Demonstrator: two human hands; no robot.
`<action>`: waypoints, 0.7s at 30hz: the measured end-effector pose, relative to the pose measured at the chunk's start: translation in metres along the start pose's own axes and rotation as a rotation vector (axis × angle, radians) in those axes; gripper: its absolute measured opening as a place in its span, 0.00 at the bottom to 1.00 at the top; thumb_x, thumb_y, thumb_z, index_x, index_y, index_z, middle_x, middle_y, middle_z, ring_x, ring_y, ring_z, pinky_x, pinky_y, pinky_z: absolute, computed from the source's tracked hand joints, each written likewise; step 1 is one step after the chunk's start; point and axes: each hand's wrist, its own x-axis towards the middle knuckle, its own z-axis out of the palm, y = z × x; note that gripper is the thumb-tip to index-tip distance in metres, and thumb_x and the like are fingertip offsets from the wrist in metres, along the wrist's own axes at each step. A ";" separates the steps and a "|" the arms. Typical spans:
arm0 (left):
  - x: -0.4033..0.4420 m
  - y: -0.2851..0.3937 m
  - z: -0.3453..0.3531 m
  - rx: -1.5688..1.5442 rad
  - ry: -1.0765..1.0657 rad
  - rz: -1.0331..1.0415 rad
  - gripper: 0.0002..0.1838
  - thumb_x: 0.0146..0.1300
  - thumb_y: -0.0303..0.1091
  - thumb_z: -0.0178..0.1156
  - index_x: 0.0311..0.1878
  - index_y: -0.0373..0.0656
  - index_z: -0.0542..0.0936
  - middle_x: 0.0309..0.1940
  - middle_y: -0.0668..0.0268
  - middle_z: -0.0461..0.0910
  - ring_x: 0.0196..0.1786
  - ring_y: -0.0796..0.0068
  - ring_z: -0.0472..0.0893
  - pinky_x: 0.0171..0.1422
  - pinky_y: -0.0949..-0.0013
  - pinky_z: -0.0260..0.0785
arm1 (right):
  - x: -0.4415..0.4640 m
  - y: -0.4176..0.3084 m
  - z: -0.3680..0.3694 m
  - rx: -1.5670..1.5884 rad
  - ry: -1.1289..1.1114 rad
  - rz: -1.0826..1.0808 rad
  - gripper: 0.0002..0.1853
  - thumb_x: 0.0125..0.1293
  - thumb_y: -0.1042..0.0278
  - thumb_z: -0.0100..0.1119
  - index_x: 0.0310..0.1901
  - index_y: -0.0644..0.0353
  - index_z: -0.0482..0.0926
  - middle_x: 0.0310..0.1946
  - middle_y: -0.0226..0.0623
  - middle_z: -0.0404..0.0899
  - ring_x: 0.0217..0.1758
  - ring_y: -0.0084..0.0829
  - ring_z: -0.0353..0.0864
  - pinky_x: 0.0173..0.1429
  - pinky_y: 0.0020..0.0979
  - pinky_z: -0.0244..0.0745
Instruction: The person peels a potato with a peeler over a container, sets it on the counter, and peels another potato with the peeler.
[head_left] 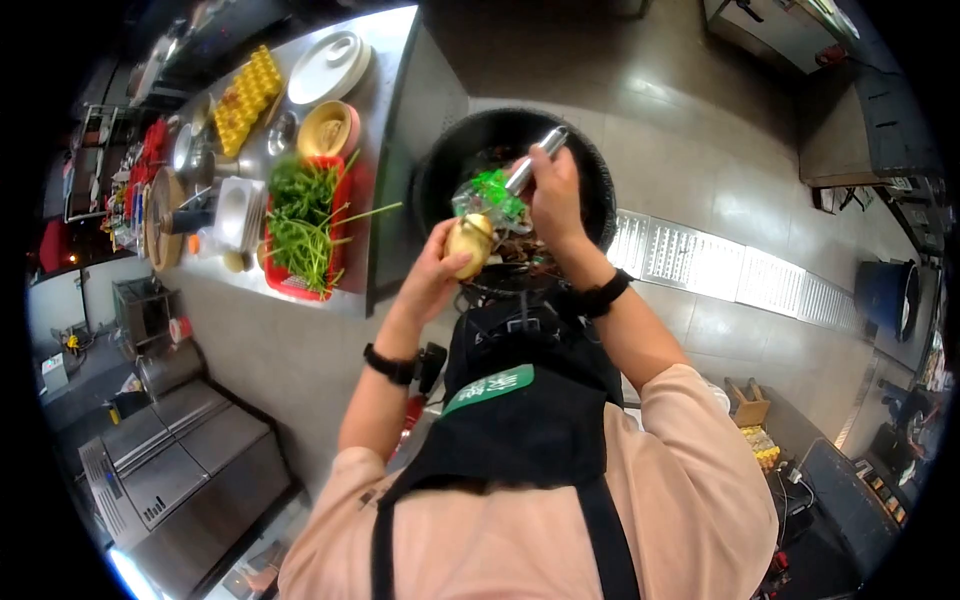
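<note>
Step in hand: judged to be peeling. The potato [470,249] is in the left hand [436,268], held above the near part of the black bin [447,140]. That hand is curled around it, thumb and fingers pinching the sides and leaving the upper end exposed. The right hand [558,198] is closed around the handle of a metal tool, judged to be a peeler [538,160], over the bin and slanting down toward the potato. The peeler's working end is not clear, and contact with the potato cannot be confirmed.

Next move, in this inspector's judgement: a further stroke calls for a steady left grip, the blade laid on unpeeled skin and the fingertips kept out of its path. Turning the potato would present fresh skin. A damp, bared surface may prove slippery.

Materials and shapes: the potato is rounded and yellowish, with a paler patch at its upper end, consistent with removed skin. The peeler handle is a smooth, shiny cylinder. The bin is round and dark-walled; inside lie crumpled clear plastic with bright green print [490,188] and mixed dark scraps [522,250]. Left of the bin, the smooth metal counter [388,75] carries leafy greens [298,215] in a red basket [293,289], long stems overhanging its side, and a dimpled yellow egg tray [248,100].
</note>
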 end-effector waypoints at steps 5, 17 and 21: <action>-0.002 0.003 -0.002 -0.030 -0.051 0.029 0.38 0.56 0.42 0.67 0.67 0.44 0.62 0.53 0.63 0.72 0.50 0.71 0.76 0.50 0.70 0.69 | 0.038 0.017 -0.045 -0.113 0.156 -0.076 0.10 0.74 0.64 0.48 0.38 0.61 0.64 0.24 0.35 0.78 0.22 0.22 0.75 0.27 0.25 0.72; -0.002 -0.004 0.000 -0.115 -0.132 0.049 0.35 0.59 0.42 0.66 0.67 0.44 0.63 0.53 0.61 0.74 0.51 0.69 0.76 0.54 0.69 0.69 | 0.032 0.024 -0.043 -0.049 0.141 0.001 0.09 0.75 0.62 0.47 0.41 0.59 0.65 0.27 0.35 0.79 0.25 0.21 0.76 0.28 0.23 0.72; 0.001 -0.013 -0.011 -0.087 -0.114 0.056 0.35 0.58 0.39 0.66 0.67 0.43 0.63 0.54 0.60 0.74 0.53 0.68 0.76 0.59 0.66 0.69 | 0.004 -0.001 -0.011 0.166 0.024 0.040 0.08 0.75 0.63 0.45 0.41 0.58 0.66 0.28 0.34 0.78 0.24 0.21 0.74 0.28 0.23 0.72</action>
